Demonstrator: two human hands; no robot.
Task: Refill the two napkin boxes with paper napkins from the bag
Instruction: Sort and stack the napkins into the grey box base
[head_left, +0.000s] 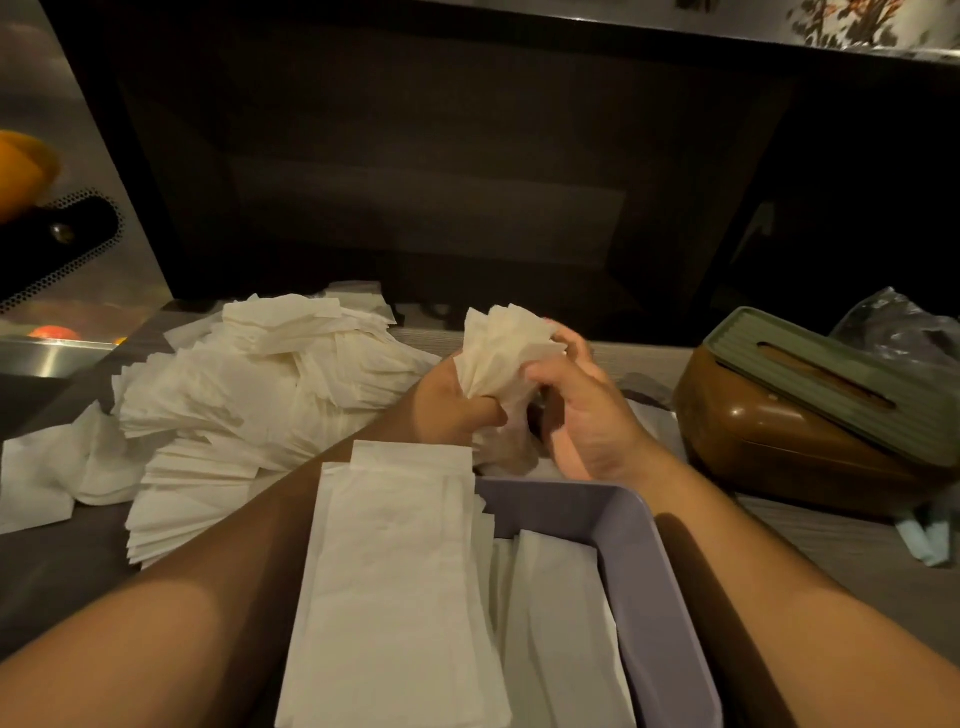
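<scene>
Both forearms stretched forward, bare. Left hand (457, 405) fingers curled, gripping. Right hand (582, 410) fingertips pinching, close beside left.

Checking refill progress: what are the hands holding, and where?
A napkin bunch: the left hand grips its lower end, and the right hand pinches its right side.

the grey-brown wooden counter (841, 551) carries a big loose heap of white paper napkins (234, 395) on the left, an open lilac plastic box (639, 561) in front, and a brown box with green slotted lid (800, 415) on the right, with a crumpled clear plastic bag (904, 327) behind it.
</scene>
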